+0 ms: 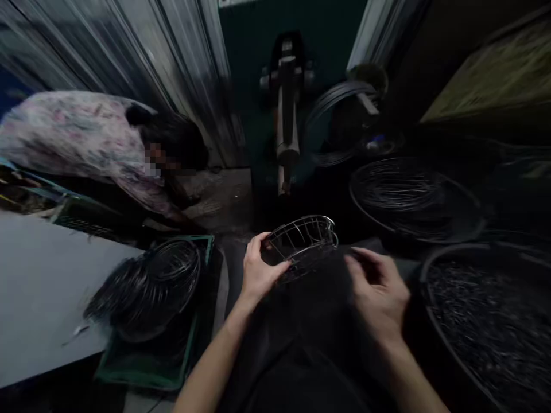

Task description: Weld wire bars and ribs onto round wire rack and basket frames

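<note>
My left hand (260, 272) grips the left end of a round, shallow wire basket (303, 235), with the thumb on the near rim and the fingers around the far side. The basket is tilted and held above my dark-covered lap. A short distance to its right is my right hand (381, 289), apart from the basket. Its thumb and fingers are curled together and slightly blurred; whatever lies between them, if anything, is hidden.
On the right stands a large tub (491, 310) full of small metal pieces. Behind it is a basin of wire rings (396, 189). A green crate (144, 376) at left bears stacked wire baskets (150, 281). A machine (287, 126) is ahead; a person (94, 137) bends at left.
</note>
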The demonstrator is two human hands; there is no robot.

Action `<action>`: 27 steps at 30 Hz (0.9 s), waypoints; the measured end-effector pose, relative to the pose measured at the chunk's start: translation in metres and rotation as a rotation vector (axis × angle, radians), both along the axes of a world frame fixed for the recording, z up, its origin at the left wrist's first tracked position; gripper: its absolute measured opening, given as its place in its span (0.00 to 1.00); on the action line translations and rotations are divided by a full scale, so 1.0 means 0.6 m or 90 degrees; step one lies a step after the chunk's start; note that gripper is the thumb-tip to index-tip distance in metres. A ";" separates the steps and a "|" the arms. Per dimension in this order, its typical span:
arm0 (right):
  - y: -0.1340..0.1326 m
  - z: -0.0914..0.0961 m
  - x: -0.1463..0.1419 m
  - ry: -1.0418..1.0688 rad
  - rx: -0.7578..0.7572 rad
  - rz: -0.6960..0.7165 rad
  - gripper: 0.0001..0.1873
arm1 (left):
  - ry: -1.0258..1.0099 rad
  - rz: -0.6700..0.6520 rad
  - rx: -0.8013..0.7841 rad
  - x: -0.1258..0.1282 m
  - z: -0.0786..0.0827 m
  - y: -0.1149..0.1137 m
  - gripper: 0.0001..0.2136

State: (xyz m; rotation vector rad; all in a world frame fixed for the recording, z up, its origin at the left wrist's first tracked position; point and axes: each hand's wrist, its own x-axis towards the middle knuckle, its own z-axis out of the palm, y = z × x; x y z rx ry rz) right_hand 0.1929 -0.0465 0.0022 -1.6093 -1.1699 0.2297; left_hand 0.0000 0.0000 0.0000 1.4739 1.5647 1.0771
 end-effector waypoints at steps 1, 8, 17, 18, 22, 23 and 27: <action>-0.008 0.009 0.009 -0.011 -0.003 -0.025 0.13 | -0.026 0.015 -0.021 -0.004 -0.001 0.003 0.29; -0.046 0.038 0.041 0.024 -0.050 -0.094 0.15 | -0.371 0.089 -0.154 -0.020 -0.035 0.007 0.28; -0.057 0.035 0.043 0.078 -0.084 -0.133 0.18 | -0.477 0.083 -0.287 -0.024 -0.057 -0.005 0.28; -0.058 0.037 0.045 0.077 -0.081 -0.132 0.18 | -0.460 0.085 -0.257 -0.024 -0.056 -0.007 0.28; -0.062 0.033 0.055 0.063 -0.067 -0.130 0.17 | -0.171 0.066 0.012 -0.022 -0.039 -0.023 0.30; -0.065 0.028 0.057 0.065 -0.067 -0.124 0.16 | -0.048 0.040 0.104 -0.020 -0.032 -0.028 0.29; -0.090 -0.015 0.054 0.185 -0.135 -0.065 0.18 | 0.411 -0.090 0.497 -0.003 -0.004 -0.046 0.20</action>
